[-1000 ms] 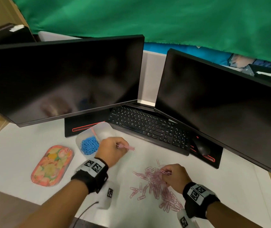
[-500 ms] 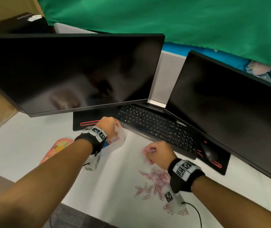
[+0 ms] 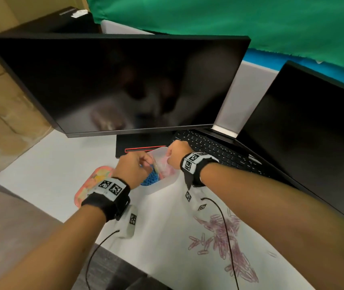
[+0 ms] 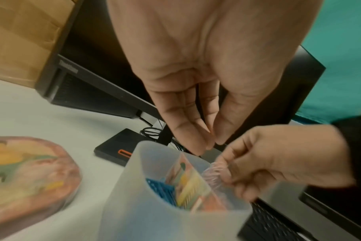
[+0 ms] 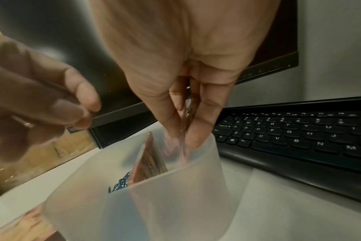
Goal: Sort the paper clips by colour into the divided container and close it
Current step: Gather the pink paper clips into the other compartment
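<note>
A translucent divided container (image 3: 163,188) stands in front of the left monitor's base. Blue paper clips (image 3: 149,181) fill its left compartment, and a patterned divider (image 4: 185,176) splits it. My right hand (image 3: 170,159) pinches a small bunch of pink paper clips (image 4: 213,172) just over the right compartment; they look blurred in the right wrist view. My left hand (image 4: 211,143) hovers above the container's far rim, fingers straight and thumb close to them, with nothing visible between. A loose pile of pink clips (image 3: 227,243) lies on the white table at the lower right.
The patterned pink-orange lid (image 3: 91,183) lies left of the container. Behind stand two dark monitors (image 3: 125,80) (image 3: 313,132), and a black keyboard (image 3: 215,149) sits right of the container. Thin black cables (image 3: 227,237) trail from my wrists across the table.
My right hand has carried pink clips from the pile up to the container's right compartment. My left hand stayed by the container, and its pink clip no longer shows.
</note>
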